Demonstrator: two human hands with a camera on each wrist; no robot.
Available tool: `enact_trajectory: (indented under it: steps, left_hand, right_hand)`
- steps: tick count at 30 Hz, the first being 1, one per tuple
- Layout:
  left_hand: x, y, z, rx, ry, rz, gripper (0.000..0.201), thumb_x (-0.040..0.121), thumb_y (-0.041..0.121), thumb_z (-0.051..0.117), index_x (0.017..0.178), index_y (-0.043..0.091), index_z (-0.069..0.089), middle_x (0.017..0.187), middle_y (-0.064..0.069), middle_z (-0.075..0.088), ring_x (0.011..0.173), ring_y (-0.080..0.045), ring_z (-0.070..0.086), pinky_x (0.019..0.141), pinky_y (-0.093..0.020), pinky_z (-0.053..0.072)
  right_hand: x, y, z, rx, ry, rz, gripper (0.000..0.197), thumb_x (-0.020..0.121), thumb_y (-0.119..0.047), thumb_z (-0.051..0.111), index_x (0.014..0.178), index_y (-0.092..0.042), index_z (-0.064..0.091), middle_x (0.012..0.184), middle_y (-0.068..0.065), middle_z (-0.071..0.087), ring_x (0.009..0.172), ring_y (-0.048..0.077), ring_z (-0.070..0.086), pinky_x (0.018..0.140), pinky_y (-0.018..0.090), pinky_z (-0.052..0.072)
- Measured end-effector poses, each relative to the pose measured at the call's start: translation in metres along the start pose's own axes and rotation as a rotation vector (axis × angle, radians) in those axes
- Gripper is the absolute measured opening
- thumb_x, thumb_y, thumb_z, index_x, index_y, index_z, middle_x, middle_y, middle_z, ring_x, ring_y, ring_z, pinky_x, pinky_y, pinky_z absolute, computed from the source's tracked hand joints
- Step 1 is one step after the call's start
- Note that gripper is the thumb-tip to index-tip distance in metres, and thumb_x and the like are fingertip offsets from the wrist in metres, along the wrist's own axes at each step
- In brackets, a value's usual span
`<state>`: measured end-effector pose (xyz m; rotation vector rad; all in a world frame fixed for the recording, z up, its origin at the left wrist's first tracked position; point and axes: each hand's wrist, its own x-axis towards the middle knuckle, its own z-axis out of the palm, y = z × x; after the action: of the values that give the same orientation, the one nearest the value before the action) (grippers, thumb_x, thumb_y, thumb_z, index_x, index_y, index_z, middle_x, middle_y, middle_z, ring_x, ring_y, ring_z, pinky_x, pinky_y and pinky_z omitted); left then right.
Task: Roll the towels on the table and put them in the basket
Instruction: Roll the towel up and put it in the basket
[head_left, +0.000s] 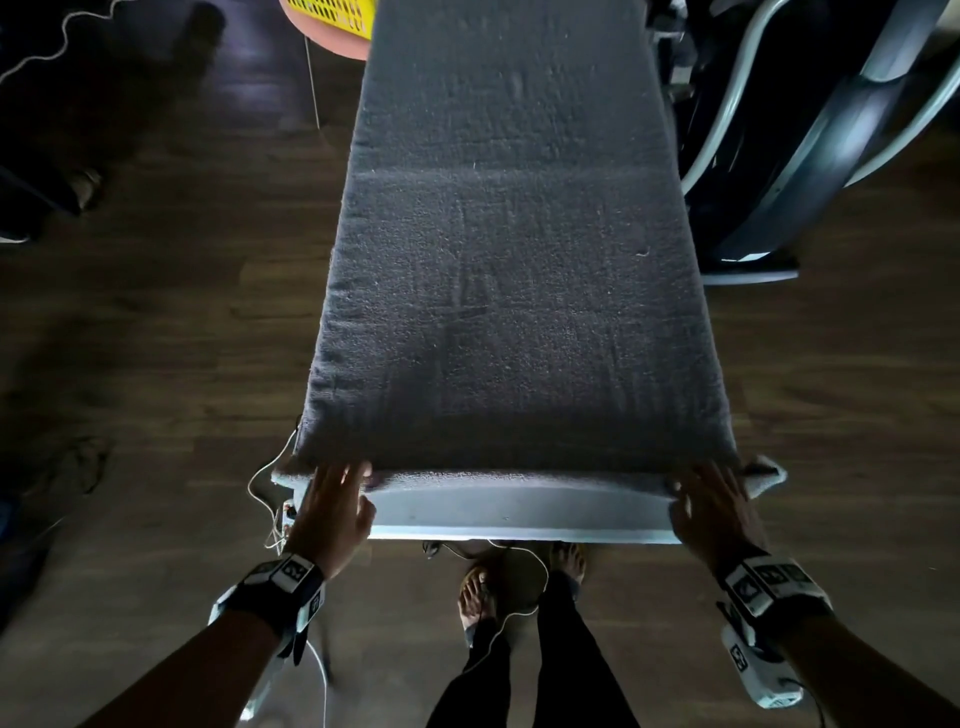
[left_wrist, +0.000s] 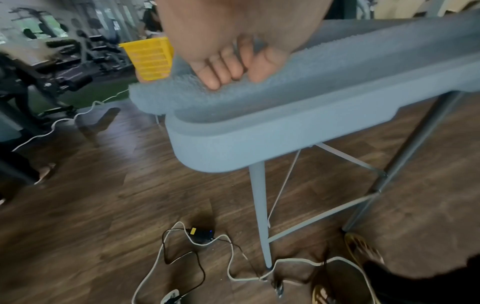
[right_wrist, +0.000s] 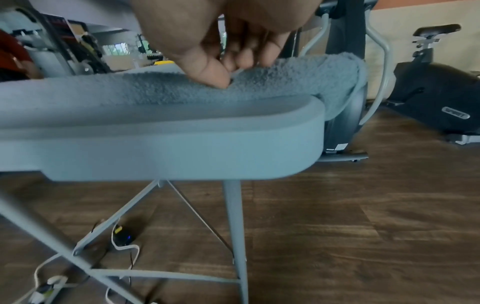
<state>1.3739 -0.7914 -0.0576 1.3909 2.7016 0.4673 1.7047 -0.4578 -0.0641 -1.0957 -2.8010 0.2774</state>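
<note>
Lying flat along the worktop, the towel has its near corners pinched by the left hand and right hand, fingers curled on it. Beyond the towel's far left corner sits the yellow basket, its contents hidden.

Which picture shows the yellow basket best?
The left wrist view: the yellow basket shows its slatted side beyond the table's far end. The head view cuts it off at the top edge; the right wrist view shows a sliver.

The dark grey terry-cloth towel looked nubbly and matt. The pale grey plastic table was smooth; its legs painted metal. The dark wood-plank floor had a faint sheen.
</note>
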Motion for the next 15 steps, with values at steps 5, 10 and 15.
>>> enact_trajectory:
  steps: [5,10,15]
  left_hand:
    - [0.004,-0.007,0.001,-0.01,-0.014,-0.078,0.033,0.081,0.019,0.046,0.102,0.004,0.068,0.096,-0.014,0.064,0.09,-0.031,0.056,0.078,-0.04,0.048]
    - [0.023,0.007,-0.025,0.042,-0.139,-0.151,0.022,0.073,0.017,0.05,0.078,0.01,0.071,0.073,-0.011,0.068,0.07,-0.033,0.066,0.066,-0.04,0.054]
    - [0.036,-0.001,-0.028,0.247,-0.22,-0.138,0.025,0.079,0.029,0.044,0.087,0.014,0.063,0.075,-0.008,0.067,0.072,-0.031,0.066,0.079,-0.047,0.045]
  right_hand:
    - [-0.001,0.004,-0.002,-0.012,-0.086,0.131,0.051,0.058,-0.002,0.075,0.107,-0.01,0.064,0.109,0.014,0.059,0.099,0.036,0.053,0.082,0.047,0.045]
    - [0.011,0.002,-0.016,-0.059,-0.009,0.07,0.027,0.068,-0.022,0.052,0.086,-0.025,0.072,0.091,0.001,0.071,0.087,0.027,0.065,0.09,0.042,0.032]
    - [0.016,-0.003,-0.018,-0.079,-0.023,0.099,0.02,0.075,-0.024,0.056,0.087,-0.031,0.071,0.097,-0.003,0.07,0.091,0.022,0.064,0.085,0.042,0.031]
